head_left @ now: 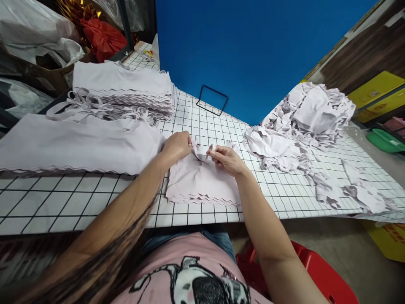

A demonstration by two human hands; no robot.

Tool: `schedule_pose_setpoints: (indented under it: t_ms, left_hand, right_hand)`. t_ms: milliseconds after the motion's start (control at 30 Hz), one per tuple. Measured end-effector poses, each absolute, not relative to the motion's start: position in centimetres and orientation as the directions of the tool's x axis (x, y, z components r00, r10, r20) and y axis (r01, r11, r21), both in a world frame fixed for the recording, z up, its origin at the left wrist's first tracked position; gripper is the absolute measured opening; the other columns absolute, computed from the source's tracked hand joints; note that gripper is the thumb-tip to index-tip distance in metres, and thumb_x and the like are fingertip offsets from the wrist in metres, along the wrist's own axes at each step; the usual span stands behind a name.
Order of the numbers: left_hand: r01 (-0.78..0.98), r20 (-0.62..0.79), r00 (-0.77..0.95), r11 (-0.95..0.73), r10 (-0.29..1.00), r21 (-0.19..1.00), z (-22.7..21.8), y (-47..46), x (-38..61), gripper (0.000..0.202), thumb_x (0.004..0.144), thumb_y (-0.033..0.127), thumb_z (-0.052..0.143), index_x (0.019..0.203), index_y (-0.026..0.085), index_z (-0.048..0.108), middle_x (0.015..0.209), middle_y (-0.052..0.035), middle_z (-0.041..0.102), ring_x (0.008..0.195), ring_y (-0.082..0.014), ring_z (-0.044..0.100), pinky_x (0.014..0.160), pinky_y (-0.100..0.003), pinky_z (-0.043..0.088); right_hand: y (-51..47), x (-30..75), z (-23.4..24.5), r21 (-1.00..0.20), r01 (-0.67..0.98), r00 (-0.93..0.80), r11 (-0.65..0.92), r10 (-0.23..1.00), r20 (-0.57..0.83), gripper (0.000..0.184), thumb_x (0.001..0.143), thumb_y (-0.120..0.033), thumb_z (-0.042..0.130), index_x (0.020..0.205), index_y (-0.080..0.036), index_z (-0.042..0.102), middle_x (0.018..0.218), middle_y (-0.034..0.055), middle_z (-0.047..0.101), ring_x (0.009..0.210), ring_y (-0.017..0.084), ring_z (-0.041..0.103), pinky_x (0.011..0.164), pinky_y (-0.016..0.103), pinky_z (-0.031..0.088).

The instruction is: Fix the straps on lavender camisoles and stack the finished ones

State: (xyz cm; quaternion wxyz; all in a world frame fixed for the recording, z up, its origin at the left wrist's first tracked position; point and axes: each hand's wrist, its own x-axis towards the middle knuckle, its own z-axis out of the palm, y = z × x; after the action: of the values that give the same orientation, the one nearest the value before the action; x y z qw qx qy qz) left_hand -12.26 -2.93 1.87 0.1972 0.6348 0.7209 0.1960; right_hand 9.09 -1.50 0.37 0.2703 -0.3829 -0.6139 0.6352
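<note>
A pale lilac scallop-hemmed fabric camisole (202,183) lies flat at the near edge of the white gridded table (79,202), its thin strap (200,153) stretched left-to-right at the far end between 2 equally near hands, left hand (177,145) and right hand (226,159), each pinched shut on it.

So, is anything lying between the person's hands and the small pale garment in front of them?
Nothing visible. The left hand and right hand pinch the strap at the top edge of the garment. The folded stack lies to its left, the loose heap to its right, neither in between.
</note>
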Motion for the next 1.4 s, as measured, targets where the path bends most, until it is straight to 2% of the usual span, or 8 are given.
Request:
schedule_pose_setpoints:
  t_ms: [167,367,600,800,867,967,1133,1400]
  left_hand:
    - [0.805,-0.012,0.197,-0.155,0.98,0.572,2.8,-3.6,-12.3,0.012,0.07,0.017,0.06,0.079,0.02,0.067,0.082,-0.0004,0.07,0.074,-0.017,0.062,0.063,-0.025,0.042]
    - [0.609,-0.077,0.405,-0.206,0.911,0.766,2.6,-3.9,-11.6,0.017,0.075,0.026,0.058,0.081,0.019,0.072,0.076,-0.0006,0.07,0.071,-0.0151,0.062,0.062,-0.024,0.042]
    - [0.441,-0.061,0.409,-0.139,0.911,0.886,3.3,-4.1,-11.7,0.034,0.077,0.023,0.059,0.11,0.018,0.068,0.107,-0.0055,0.071,0.099,-0.0181,0.065,0.084,-0.028,0.051]
    - [0.673,0.148,0.172,-0.226,0.974,0.704,3.2,-3.7,-12.4,0.041,0.077,0.029,0.062,0.117,0.018,0.063,0.148,-0.0099,0.043,0.125,-0.0273,0.051,0.093,-0.035,0.05]
    - [0.676,0.156,0.191,-0.245,0.969,0.695,3.0,-4.0,-12.7,0.036,0.078,0.033,0.062,0.11,0.018,0.066,0.137,-0.0101,0.053,0.114,-0.0259,0.058,0.09,-0.035,0.05]
    - [0.698,0.062,0.249,-0.223,0.967,0.681,2.1,-5.1,-12.6,0.025,0.078,0.035,0.061,0.093,0.017,0.07,0.099,-0.0066,0.07,0.091,-0.023,0.064,0.082,-0.033,0.049]
    - [0.781,0.066,0.223,-0.219,0.973,0.585,0.4,-7.0,-11.7,0.027,0.075,0.04,0.065,0.091,0.019,0.07,0.094,-0.0056,0.071,0.1,-0.0281,0.059,0.084,-0.036,0.044]
    - [0.632,-0.025,0.131,-0.064,0.991,0.772,-0.1,-7.1,-11.5,0.018,0.07,0.036,0.07,0.075,0.018,0.067,0.061,0.0038,0.056,0.057,-0.0114,0.048,0.054,-0.024,0.032]
  right_hand:
    - [-1.3,8.2,-0.9,-0.979,0.075,-0.464,-0.19,0.862,-0.203,0.035,0.075,-0.048,0.075,0.081,-0.018,0.06,0.074,-0.0014,0.062,0.054,0.005,0.046,0.047,0.018,0.031]
    - [-1.9,7.9,-0.6,-0.998,0.068,-0.462,0.004,0.887,-0.028,0.03,0.076,-0.044,0.074,0.085,-0.019,0.06,0.076,-0.0017,0.061,0.064,0.008,0.053,0.057,0.021,0.041]
    - [-1.8,7.7,-0.6,-0.991,0.034,-0.401,0.13,0.91,0.105,0.022,0.079,-0.04,0.071,0.084,-0.02,0.062,0.085,-0.0001,0.062,0.073,0.01,0.052,0.064,0.023,0.042]
    - [0.0,6.7,1.1,-0.991,0.03,-0.343,0.13,0.933,0.112,0.026,0.074,-0.04,0.074,0.083,-0.02,0.062,0.086,0.0,0.062,0.066,0.009,0.048,0.056,0.022,0.039]
    - [0.3,6.2,1.4,-0.99,-0.003,-0.351,0.138,0.927,0.13,0.026,0.071,-0.038,0.076,0.079,-0.019,0.06,0.088,0.0001,0.063,0.067,0.009,0.05,0.057,0.022,0.041]
    - [-0.2,5.8,0.8,-0.996,0.018,-0.407,0.092,0.91,0.077,0.025,0.07,-0.037,0.077,0.077,-0.019,0.061,0.087,0.0003,0.064,0.068,0.009,0.051,0.058,0.023,0.042]
    - [-1.4,6.6,-1.1,-0.994,0.111,-0.502,0.018,0.864,-0.04,0.026,0.075,-0.04,0.075,0.09,-0.019,0.068,0.073,-0.002,0.06,0.058,0.008,0.047,0.056,0.025,0.04]
    - [-2.1,7.3,-1.4,-0.984,0.136,-0.535,0.116,0.844,0.025,0.021,0.08,-0.039,0.073,0.086,-0.019,0.068,0.086,0.0017,0.066,0.075,0.012,0.058,0.072,0.028,0.047]
